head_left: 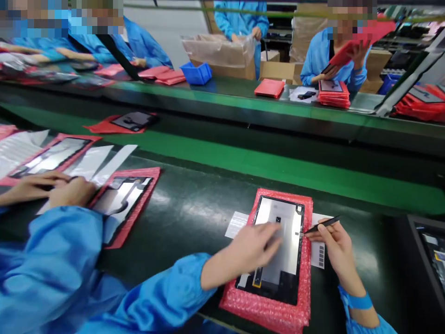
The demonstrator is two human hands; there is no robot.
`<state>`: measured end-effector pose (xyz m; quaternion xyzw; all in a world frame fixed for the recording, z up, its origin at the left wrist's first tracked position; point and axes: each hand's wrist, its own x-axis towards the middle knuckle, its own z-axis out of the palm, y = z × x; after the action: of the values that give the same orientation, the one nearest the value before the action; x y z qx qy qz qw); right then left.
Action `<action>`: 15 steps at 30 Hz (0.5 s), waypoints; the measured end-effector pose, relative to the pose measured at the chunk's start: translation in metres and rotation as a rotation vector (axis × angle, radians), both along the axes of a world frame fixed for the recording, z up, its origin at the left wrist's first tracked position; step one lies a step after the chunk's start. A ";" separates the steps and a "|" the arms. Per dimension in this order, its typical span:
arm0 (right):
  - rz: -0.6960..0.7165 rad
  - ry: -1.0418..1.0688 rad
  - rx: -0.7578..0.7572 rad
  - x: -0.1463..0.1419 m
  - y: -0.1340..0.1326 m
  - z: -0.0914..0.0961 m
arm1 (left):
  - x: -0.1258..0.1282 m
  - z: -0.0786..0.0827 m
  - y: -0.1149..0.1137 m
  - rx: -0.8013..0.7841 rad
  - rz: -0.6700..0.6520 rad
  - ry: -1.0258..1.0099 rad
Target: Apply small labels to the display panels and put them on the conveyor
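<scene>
A tablet back panel [281,248] with a silvery inside and black frame lies on a red bubble-wrap mat [306,278] on the dark bench. My left hand [252,250] rests on the panel's middle with fingers stretched flat and slightly blurred, holding nothing. My right hand [335,246] is beside the panel's right edge, pinching a thin black tool [321,225] whose tip touches that edge. White label sheets [237,224] stick out from under the mat on both sides.
A co-worker's hands [55,188] at my left work on another panel on a red mat [125,204]. A green conveyor belt [264,164] runs behind. Across it, people in blue coats handle red sleeves [269,87]. A dark tray [429,255] sits at right.
</scene>
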<state>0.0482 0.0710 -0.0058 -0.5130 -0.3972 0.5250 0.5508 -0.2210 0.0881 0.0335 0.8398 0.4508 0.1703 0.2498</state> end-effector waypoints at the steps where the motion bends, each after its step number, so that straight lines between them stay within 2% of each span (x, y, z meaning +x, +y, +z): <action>1: 0.009 -0.001 0.000 0.000 0.001 -0.002 | 0.007 0.000 -0.014 0.016 -0.094 0.028; 3: 0.023 -0.004 0.001 0.000 0.001 -0.004 | 0.021 -0.002 -0.034 0.057 -0.238 0.113; 5: 0.026 -0.010 0.001 0.000 0.001 -0.007 | 0.032 -0.004 -0.043 0.084 -0.289 0.207; 9: 0.023 -0.007 -0.026 -0.002 -0.001 -0.009 | 0.041 -0.009 -0.040 0.118 -0.319 0.305; 15: 0.017 -0.016 -0.051 -0.005 -0.004 -0.010 | 0.040 -0.008 -0.035 0.015 -0.351 0.342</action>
<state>0.0428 0.0675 -0.0155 -0.5275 -0.3926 0.5356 0.5298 -0.1814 0.0528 0.0257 0.9237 0.3324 -0.0172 0.1894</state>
